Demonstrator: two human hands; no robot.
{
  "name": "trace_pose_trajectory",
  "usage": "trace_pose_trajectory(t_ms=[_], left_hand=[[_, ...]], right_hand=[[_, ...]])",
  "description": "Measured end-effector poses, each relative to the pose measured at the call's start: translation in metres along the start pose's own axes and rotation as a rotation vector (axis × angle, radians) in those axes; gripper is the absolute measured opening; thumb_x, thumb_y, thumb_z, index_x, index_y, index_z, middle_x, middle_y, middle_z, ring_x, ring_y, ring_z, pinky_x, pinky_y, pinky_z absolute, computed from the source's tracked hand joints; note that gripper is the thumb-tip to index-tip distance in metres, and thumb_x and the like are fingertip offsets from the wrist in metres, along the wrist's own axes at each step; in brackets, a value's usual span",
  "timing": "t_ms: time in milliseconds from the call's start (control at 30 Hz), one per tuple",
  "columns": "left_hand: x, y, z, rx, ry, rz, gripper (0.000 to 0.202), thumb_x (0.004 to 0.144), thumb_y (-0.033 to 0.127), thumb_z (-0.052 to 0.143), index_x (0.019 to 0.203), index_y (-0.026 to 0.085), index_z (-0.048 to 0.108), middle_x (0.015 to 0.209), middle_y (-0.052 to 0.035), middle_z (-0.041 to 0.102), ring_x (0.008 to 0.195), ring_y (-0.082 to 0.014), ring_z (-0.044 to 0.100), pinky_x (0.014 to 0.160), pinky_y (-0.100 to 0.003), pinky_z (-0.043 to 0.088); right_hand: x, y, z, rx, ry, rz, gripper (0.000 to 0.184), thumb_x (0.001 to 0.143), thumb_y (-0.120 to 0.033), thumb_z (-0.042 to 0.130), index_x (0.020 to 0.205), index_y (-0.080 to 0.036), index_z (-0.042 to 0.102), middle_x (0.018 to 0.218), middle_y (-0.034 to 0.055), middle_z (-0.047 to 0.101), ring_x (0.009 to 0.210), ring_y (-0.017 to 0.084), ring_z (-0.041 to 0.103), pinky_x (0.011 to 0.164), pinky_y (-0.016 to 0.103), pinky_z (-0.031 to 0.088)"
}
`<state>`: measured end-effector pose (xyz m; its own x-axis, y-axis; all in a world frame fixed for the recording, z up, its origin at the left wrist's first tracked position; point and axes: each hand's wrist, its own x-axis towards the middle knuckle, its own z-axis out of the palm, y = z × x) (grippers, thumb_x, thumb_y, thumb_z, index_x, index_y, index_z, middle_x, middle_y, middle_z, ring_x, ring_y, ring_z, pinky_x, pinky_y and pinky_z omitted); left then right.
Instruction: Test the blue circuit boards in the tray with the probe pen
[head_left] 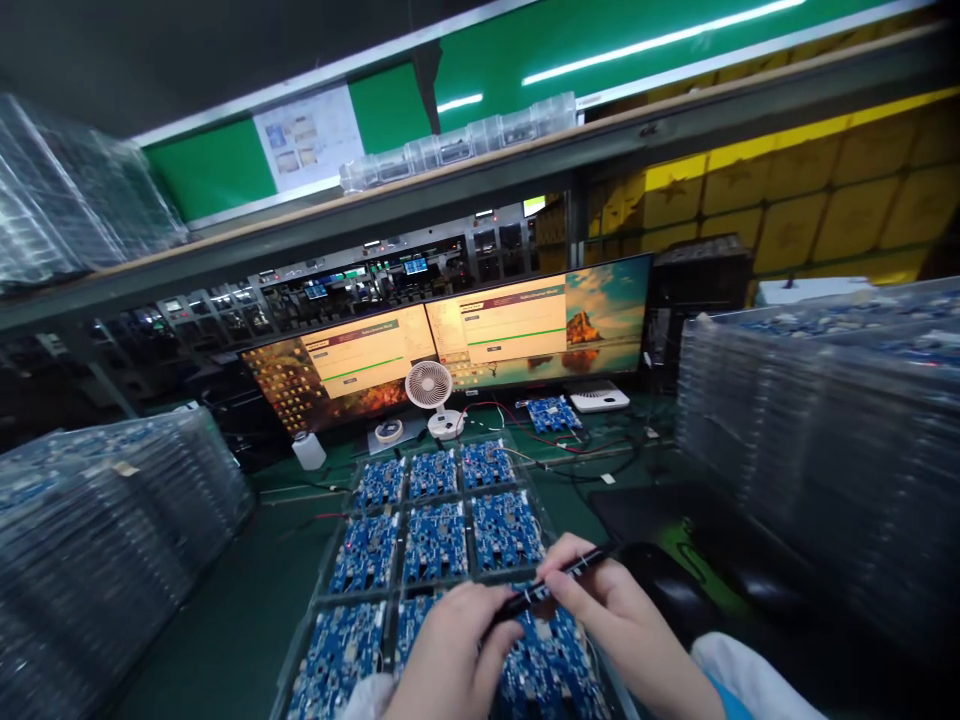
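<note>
Hands meet low at the frame's centre: the left hand [450, 650] and right hand [615, 615] both have fingers clamped on a black pen [559, 580], held slantwise over the tray [322, 590] of blue boards [435, 540]. Right of it lies a dark mouse [664, 585]. Farther back stand a white fan [430, 385] and two monitors [480, 340]; tray stacks [817, 440] flank both sides

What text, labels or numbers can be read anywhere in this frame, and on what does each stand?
None can be read.
Left monitor and right monitor: dialog windows with text lines, too blurred.
Posted sheet on the green panel: print too small.
Circuit boards in the tray: markings too small.
Black pen held by both hands: no legible marking.
</note>
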<state>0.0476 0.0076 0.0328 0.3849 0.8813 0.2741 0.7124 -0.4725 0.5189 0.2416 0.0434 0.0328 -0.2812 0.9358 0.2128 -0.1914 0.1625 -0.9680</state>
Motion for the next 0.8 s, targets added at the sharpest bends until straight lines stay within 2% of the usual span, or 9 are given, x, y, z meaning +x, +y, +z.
trace_pose_trajectory(t_ms=[67, 167, 233, 333, 433, 567, 667, 800], left_hand=[[0.005, 0.004, 0.004, -0.058, -0.053, -0.098, 0.032, 0.089, 0.028, 0.052, 0.120, 0.024, 0.058, 0.113, -0.0077, 0.067, 0.102, -0.0199, 0.063, 0.091, -0.033, 0.052], [0.023, -0.009, 0.004, -0.096, -0.046, -0.145, 0.049, 0.084, 0.034, 0.059, 0.131, 0.025, 0.046, 0.126, -0.0080, 0.058, 0.116, -0.0208, 0.055, 0.101, -0.034, 0.046], [0.045, -0.032, 0.001, -0.069, 0.010, -0.149, 0.039, 0.088, 0.035, 0.053, 0.125, 0.023, 0.050, 0.123, -0.0080, 0.057, 0.115, -0.0199, 0.054, 0.103, -0.034, 0.044], [0.091, -0.075, -0.003, 0.054, 0.068, -0.186, 0.024, 0.088, 0.022, 0.048, 0.109, 0.017, 0.060, 0.116, -0.0100, 0.057, 0.112, -0.0196, 0.055, 0.104, -0.034, 0.041], [0.142, -0.116, 0.002, 0.146, 0.025, -0.291, 0.030, 0.084, 0.011, 0.046, 0.109, 0.015, 0.063, 0.121, -0.0120, 0.055, 0.111, -0.0187, 0.056, 0.105, -0.030, 0.038], [0.197, -0.154, 0.021, 0.196, -0.009, -0.421, 0.039, 0.080, 0.003, 0.044, 0.114, 0.013, 0.062, 0.120, -0.0152, 0.056, 0.107, -0.0198, 0.059, 0.101, -0.030, 0.040], [0.225, -0.175, 0.033, 0.226, -0.015, -0.486, 0.043, 0.077, 0.002, 0.046, 0.117, 0.012, 0.060, 0.120, -0.0168, 0.056, 0.105, -0.0216, 0.060, 0.099, -0.032, 0.042], [0.247, -0.193, 0.040, 0.286, -0.004, -0.511, 0.047, 0.074, 0.004, 0.053, 0.121, 0.011, 0.057, 0.126, -0.0181, 0.055, 0.118, -0.0270, 0.052, 0.103, -0.035, 0.038]], right_hand=[[0.005, 0.020, -0.008, 0.161, 0.023, 0.063, 0.032, 0.073, -0.051, 0.074, 0.074, -0.020, 0.064, 0.071, 0.0006, 0.058, 0.064, 0.017, 0.057, 0.064, 0.029, 0.048], [0.016, 0.053, -0.031, 0.366, 0.226, 0.097, 0.032, 0.068, -0.048, 0.079, 0.075, -0.021, 0.063, 0.074, -0.0010, 0.057, 0.067, 0.015, 0.054, 0.063, 0.028, 0.048], [0.023, 0.072, -0.049, 0.457, 0.350, 0.100, 0.035, 0.064, -0.050, 0.080, 0.077, -0.024, 0.061, 0.078, -0.0025, 0.056, 0.070, 0.015, 0.053, 0.064, 0.027, 0.049], [0.030, 0.092, -0.068, 0.567, 0.462, 0.142, 0.037, 0.058, -0.048, 0.082, 0.075, -0.025, 0.060, 0.075, -0.0028, 0.054, 0.067, 0.015, 0.052, 0.061, 0.027, 0.050], [0.033, 0.104, -0.072, 0.636, 0.483, 0.186, 0.033, 0.059, -0.045, 0.081, 0.075, -0.024, 0.060, 0.074, -0.0021, 0.053, 0.067, 0.015, 0.051, 0.059, 0.026, 0.050], [0.032, 0.112, -0.067, 0.677, 0.455, 0.221, 0.033, 0.060, -0.044, 0.082, 0.076, -0.024, 0.061, 0.075, -0.0019, 0.053, 0.067, 0.014, 0.050, 0.058, 0.024, 0.048], [0.033, 0.117, -0.064, 0.688, 0.428, 0.242, 0.035, 0.061, -0.045, 0.083, 0.076, -0.023, 0.060, 0.074, -0.0021, 0.053, 0.067, 0.013, 0.049, 0.058, 0.023, 0.047], [0.034, 0.121, -0.061, 0.698, 0.386, 0.276, 0.036, 0.063, -0.047, 0.082, 0.077, -0.023, 0.059, 0.071, -0.0022, 0.052, 0.067, 0.014, 0.049, 0.058, 0.024, 0.046]])
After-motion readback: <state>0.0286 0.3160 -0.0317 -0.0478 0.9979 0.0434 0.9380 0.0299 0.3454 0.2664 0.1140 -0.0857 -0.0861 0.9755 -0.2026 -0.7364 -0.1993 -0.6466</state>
